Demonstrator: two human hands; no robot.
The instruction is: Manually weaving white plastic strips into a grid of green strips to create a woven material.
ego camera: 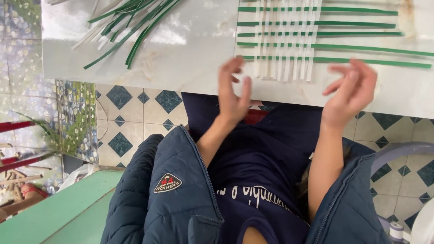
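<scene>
White marble table (190,49) bears a woven mat (285,40) of green and white strips. Left hand (233,92) and right hand (350,92) hover near its edge, fingers loosely curled, apparently empty.

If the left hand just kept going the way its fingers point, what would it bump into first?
Probably the woven mat of white and green strips on the table. The left hand points its fingers up the picture toward the mat's near corner, empty and just short of it. How high above the table it hangs is unclear.
</scene>
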